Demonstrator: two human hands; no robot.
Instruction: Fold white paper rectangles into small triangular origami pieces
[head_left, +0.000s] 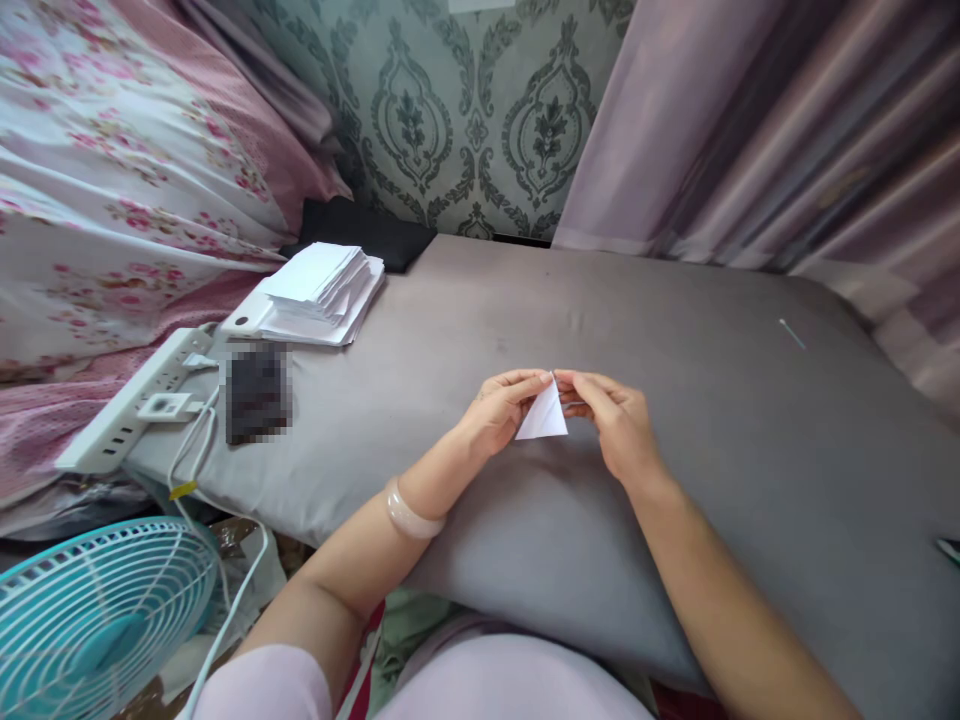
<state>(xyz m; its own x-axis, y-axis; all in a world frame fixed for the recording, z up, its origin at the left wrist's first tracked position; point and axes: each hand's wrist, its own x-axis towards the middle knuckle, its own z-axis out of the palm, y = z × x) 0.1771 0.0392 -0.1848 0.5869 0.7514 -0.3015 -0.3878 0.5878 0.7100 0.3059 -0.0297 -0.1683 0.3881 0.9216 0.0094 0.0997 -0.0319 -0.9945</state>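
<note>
A small white folded piece of paper [545, 413], triangular in outline, is held up between my two hands above the near part of the grey-covered table. My left hand [502, 405] pinches it near its top corner, thumb in front and fingers behind. At the same tip, my right hand [611, 415] has thumb and forefinger closed on the paper's upper right edge. The other right fingers curl behind and are partly hidden. A pale bangle [411, 512] circles my left wrist.
On the grey tabletop [712, 430], a stack of white paper [319, 285] lies at the back left, near a power strip [135, 405] with cables. A blurred dark object [257, 393] is beside it. A blue fan [105, 620] stands lower left; a cotton swab [792, 333] lies right.
</note>
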